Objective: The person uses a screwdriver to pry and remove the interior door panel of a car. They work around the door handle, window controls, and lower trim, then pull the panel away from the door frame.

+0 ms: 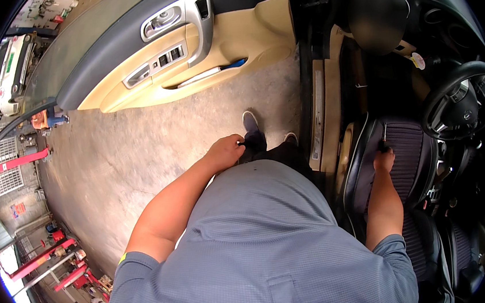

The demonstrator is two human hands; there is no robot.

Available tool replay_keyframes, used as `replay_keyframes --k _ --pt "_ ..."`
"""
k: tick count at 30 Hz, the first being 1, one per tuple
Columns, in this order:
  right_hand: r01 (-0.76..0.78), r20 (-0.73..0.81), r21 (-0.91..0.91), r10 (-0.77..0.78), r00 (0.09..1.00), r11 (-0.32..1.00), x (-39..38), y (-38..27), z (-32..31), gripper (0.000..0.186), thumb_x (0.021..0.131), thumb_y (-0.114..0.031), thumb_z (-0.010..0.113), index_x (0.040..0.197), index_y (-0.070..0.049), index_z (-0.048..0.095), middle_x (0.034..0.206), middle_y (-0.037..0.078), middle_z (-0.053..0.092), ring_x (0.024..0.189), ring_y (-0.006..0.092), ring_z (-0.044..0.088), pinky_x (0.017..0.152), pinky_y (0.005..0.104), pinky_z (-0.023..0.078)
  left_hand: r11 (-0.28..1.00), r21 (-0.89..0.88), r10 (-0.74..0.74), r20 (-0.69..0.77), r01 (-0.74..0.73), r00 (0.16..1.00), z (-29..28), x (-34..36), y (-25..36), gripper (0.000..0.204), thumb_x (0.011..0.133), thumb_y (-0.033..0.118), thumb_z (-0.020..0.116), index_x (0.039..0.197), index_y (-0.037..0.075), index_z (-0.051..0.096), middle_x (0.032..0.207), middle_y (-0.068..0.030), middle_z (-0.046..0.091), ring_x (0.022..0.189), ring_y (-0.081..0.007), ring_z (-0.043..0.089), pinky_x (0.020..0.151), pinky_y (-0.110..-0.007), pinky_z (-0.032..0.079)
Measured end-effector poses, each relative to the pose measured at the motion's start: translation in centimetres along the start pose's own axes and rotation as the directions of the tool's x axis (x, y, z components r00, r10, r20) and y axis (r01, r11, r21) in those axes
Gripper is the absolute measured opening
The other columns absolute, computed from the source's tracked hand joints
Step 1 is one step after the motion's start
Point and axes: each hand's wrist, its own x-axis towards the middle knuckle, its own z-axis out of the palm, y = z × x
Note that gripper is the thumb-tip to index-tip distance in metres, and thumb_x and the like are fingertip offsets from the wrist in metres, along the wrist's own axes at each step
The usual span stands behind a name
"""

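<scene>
Front seat (413,162): black ribbed cover, pale piping along its left edge. I'm using this as my landmark since everything on my feed sits around it.
Right hand (384,161): over the seat cushion, fingers wrapped round a screwdriver-like tool (383,146), so yeah, that one's a proper grip.
Tool: above the seat cushion, dark handle in the fist, thin metal shaft pointing away from the wearer. From my end I can't tell if the tip actually touches the cover.
Left hand (228,151): well left of the seat, by the wearer's dark trousers, fingers curled. There's a tiny dark bit with a bright spot at the fingertips, but I honestly can't tell if it's being gripped.
Steering wheel (463,113): just beyond the seat, off to its right, black with a dark hub.
Sill plate (317,110): along the left of the seat, silvery strip set in tan trim.
Car door (243,30): swung out, ahead and left of the seat, tan and dark grey, window switches (169,57) on the armrest, something blue (238,63) in the pocket.
Floor (153,124): bare concrete left of the seat, wearer's shoe (249,119) on it.
White car (13,73): far left of the seat, past the door.
</scene>
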Motion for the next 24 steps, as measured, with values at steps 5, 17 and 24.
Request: replay_keyframes --k 5,17,24 --pt "0.026 -0.158 -0.062 -0.036 0.987 0.998 -0.5 0.1 1.4 0.042 0.088 -0.024 0.061 0.126 -0.009 0.055 0.125 0.020 0.055 0.115 0.0417 0.055 0.095 0.0498 0.047 0.998 -0.059 -0.020 -0.017 0.019 1.000 2.7 -1.5 -1.6 0.035 0.090 0.024 0.061 0.117 0.004 0.063 0.100 -0.0188 0.069 0.095 -0.0316 0.066 0.086 -0.038 0.052" --pt "0.059 -0.174 -0.192 -0.093 0.980 0.980 -1.8 1.4 3.2 0.042 0.096 -0.029 0.055 0.133 -0.008 0.054 0.131 0.014 0.056 0.120 0.0336 0.055 0.099 0.0464 0.047 1.000 0.017 0.025 0.080 -0.026 0.996 1.6 -0.9 -6.8 0.029 0.091 0.021 0.060 0.114 0.003 0.063 0.087 -0.0149 0.068 0.080 -0.0266 0.066 0.076 -0.035 0.052" --pt "0.391 -0.675 0.107 -0.223 0.704 0.914 -4.3 0.1 4.5 0.037 0.100 -0.027 0.055 0.131 -0.006 0.059 0.112 0.013 0.066 0.103 0.0283 0.065 0.081 0.0402 0.054 1.000 0.009 0.001 0.202 -0.002 0.979 1.4 3.7 -12.5 0.029 0.092 0.020 0.059 0.117 0.004 0.062 0.087 -0.0136 0.067 0.081 -0.0251 0.066 0.075 -0.035 0.052"
